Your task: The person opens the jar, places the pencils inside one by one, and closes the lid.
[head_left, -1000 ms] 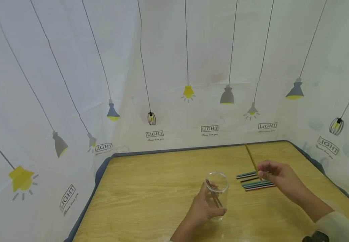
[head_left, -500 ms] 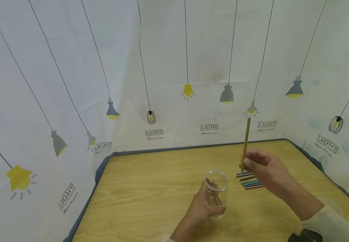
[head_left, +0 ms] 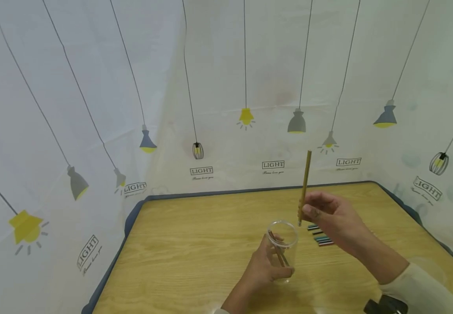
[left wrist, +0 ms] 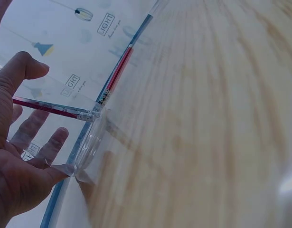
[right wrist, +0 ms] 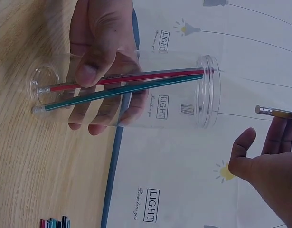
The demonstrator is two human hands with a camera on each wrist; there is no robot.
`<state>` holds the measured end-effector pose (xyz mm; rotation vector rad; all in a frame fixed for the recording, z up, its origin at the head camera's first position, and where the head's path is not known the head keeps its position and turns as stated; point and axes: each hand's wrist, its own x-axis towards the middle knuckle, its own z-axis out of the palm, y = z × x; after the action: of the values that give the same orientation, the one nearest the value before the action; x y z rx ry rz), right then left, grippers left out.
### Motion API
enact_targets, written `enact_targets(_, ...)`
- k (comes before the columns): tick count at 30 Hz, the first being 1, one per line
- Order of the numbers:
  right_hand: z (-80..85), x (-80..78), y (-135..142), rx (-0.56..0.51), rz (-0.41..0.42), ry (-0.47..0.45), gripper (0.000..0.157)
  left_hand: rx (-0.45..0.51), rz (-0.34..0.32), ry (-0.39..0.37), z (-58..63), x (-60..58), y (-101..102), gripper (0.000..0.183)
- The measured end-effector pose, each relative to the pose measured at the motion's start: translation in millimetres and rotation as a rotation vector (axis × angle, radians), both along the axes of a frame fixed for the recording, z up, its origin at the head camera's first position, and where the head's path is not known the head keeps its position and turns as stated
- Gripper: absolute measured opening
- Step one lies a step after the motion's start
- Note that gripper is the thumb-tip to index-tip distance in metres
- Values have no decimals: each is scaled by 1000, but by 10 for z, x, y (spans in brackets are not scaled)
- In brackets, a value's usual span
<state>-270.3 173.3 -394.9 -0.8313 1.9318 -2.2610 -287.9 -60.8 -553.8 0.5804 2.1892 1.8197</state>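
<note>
My left hand (head_left: 263,268) grips a tall clear cup (head_left: 294,252) standing upright on the table. Inside the cup lean a red pencil (right wrist: 136,77) and a teal pencil (right wrist: 136,89), eraser ends at the bottom in the right wrist view. Up and right of the rim, my right hand (head_left: 336,222) pinches a yellow pencil (head_left: 307,174) near its lower end. That pencil is nearly upright, its metal ferrule (right wrist: 267,110) pointing down toward the cup's mouth. Part of the right hand is cut off in the right wrist view.
Several dark, teal and red pencils (head_left: 324,240) lie on the wooden table (head_left: 187,253) to the right of the cup, partly hidden by the right hand. A white curtain (head_left: 226,78) printed with lamps hangs behind the table's dark edge.
The right hand has lifted the yellow pencil from above the lying pencils and brought it left toward the cup. Its tilt has become nearly upright. The left hand and cup have stayed put.
</note>
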Motion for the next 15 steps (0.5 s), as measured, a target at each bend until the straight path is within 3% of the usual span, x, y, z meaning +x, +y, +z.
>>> enact_targets(15, -35, -8, -107, 113, -31, 22, 20, -3, -5, 5, -17, -23, -19, 80)
